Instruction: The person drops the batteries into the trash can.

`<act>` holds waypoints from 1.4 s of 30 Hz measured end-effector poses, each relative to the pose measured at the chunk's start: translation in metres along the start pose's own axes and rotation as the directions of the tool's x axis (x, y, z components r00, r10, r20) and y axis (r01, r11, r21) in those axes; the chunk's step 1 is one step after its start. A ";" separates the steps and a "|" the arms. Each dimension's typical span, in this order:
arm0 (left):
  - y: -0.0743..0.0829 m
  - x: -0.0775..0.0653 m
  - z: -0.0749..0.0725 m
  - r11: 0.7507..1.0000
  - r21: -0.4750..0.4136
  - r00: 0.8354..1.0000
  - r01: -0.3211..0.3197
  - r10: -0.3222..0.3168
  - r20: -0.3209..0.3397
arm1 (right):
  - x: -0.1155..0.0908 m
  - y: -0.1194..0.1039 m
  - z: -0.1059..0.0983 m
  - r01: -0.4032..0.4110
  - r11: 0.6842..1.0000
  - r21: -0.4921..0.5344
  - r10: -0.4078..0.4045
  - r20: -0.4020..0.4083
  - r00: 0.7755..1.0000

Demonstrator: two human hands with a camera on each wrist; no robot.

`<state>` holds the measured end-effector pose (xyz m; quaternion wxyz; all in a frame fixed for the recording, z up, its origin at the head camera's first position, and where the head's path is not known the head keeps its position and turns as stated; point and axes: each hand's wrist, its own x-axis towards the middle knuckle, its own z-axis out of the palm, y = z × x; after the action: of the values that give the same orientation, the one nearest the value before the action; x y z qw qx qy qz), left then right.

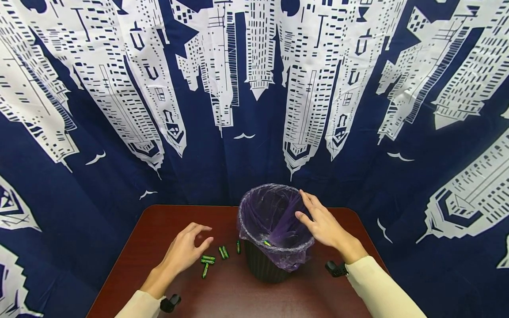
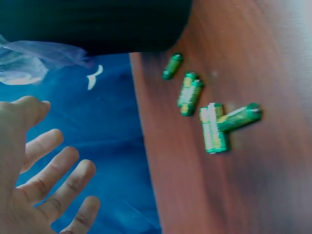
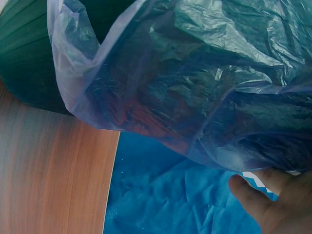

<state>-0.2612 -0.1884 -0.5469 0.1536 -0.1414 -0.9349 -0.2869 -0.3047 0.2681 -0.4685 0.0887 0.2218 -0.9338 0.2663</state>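
Note:
A dark ribbed wastebasket point(image 1: 262, 265) stands upright on the table, lined with a thin purple plastic bag point(image 1: 292, 263) folded over its rim. My right hand point(image 1: 326, 225) is at the bin's right rim, fingers extended and fingertips right at the bag's edge. To the left, my left hand point(image 1: 180, 251) hovers with spread, relaxed fingers and nothing in them. Near it lie several small green batteries: a touching pair point(image 2: 212, 127) with one battery point(image 2: 240, 117) against its side, another pair point(image 2: 190, 93), and a single battery point(image 2: 172, 66) closest to the bin. One green battery point(image 1: 267, 242) shows inside the bin.
The reddish-brown wooden table point(image 1: 159, 225) has rounded far corners. Right behind it hangs a dark blue curtain point(image 1: 207, 168) printed with white upside-down buildings. A black wrist camera point(image 1: 170, 304) sits on the left wrist, another camera point(image 1: 336, 269) on the right.

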 end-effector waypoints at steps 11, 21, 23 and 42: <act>-0.018 -0.023 0.031 0.996 -0.008 0.992 0.093 -0.092 0.084 | 0.000 0.000 0.000 -0.007 1.000 0.006 0.007 0.005 1.000; -0.025 -0.022 0.067 0.994 0.097 0.997 0.049 -0.055 0.053 | 0.000 0.000 0.000 -0.005 1.000 0.005 0.005 -0.005 1.000; -0.025 -0.020 0.073 0.993 0.105 0.997 0.054 -0.060 0.054 | 0.000 0.001 0.000 -0.005 1.000 0.003 0.005 -0.006 1.000; -0.030 -0.014 0.105 0.981 0.140 0.986 0.133 -0.146 0.085 | 0.001 0.001 0.002 -0.004 1.000 -0.006 0.004 -0.003 1.000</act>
<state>-0.2807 -0.1534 -0.6498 0.0977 -0.0784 -0.9660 -0.2264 -0.3059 0.2680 -0.4704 0.0901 0.2193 -0.9350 0.2638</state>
